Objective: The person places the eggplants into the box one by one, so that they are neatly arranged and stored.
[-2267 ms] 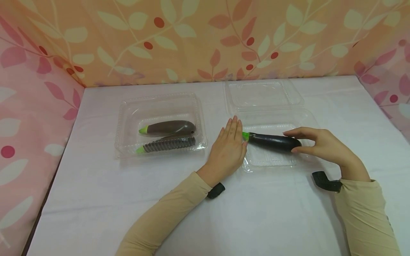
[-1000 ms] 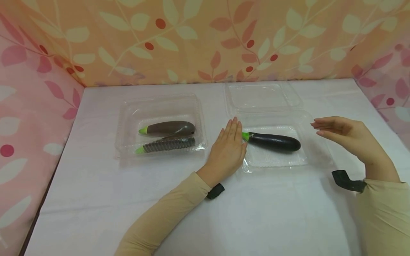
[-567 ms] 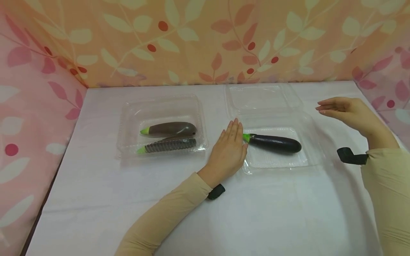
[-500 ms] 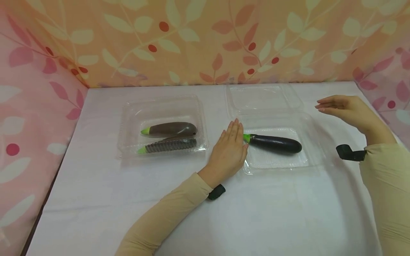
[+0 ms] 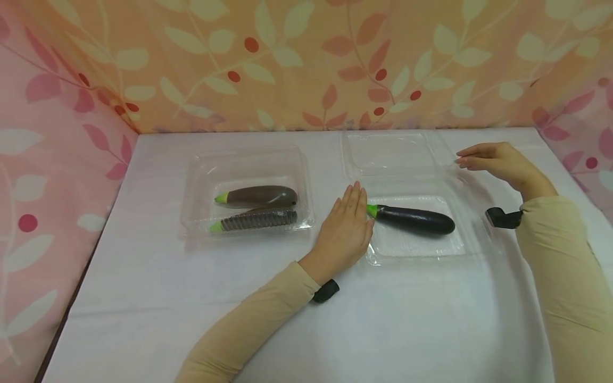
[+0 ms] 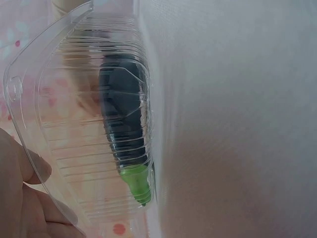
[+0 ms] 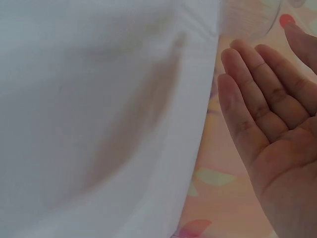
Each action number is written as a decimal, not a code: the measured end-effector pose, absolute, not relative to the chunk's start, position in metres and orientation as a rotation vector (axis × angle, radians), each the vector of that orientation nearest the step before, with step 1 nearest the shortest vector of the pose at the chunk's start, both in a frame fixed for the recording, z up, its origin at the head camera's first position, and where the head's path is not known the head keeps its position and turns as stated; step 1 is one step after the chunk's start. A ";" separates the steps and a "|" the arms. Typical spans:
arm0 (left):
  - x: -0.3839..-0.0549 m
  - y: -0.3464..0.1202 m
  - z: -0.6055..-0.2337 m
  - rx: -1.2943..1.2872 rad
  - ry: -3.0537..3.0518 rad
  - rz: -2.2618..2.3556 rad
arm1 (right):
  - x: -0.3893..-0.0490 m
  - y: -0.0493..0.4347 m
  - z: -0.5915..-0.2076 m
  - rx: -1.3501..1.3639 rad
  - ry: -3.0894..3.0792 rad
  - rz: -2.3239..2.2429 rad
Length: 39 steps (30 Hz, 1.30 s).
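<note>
An eggplant (image 5: 414, 219) with a green stem lies in the base of an open clear plastic clamshell box (image 5: 416, 254) on the right. The box's lid (image 5: 390, 151) is folded back behind it. Against the box's left side rests my left hand (image 5: 342, 231), fingers straight and together; the left wrist view shows its fingers (image 6: 37, 171) at the clear rim. My right hand (image 5: 503, 162) hovers by the lid's right edge, palm inward. In the right wrist view its fingers (image 7: 257, 96) are extended, with nothing held.
On the left stands a second clear box (image 5: 191, 183), closed, with two dark green-tipped eggplants (image 5: 261, 196) inside, one seen through ribbed plastic. A white cloth (image 5: 191, 308) covers the table. Floral fabric (image 5: 287, 64) hangs behind and at the sides.
My right hand let go of the eggplant, withdrew to the right, then rose toward the back and came left to the lid's edge. My left hand has stayed at the box.
</note>
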<state>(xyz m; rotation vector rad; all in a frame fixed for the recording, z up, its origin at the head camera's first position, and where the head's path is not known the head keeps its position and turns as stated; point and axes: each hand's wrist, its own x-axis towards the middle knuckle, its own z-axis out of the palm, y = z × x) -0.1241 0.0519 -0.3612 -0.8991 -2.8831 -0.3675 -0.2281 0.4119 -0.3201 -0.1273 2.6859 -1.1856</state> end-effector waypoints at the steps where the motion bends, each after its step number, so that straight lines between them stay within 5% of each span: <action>1: -0.124 0.052 -0.362 -0.899 -2.884 -0.366 | -0.229 0.412 -0.321 -0.134 2.674 -1.204; 39: -0.122 0.052 -0.361 -0.887 -2.896 -0.358 | -0.239 0.404 -0.332 -0.058 2.369 -1.927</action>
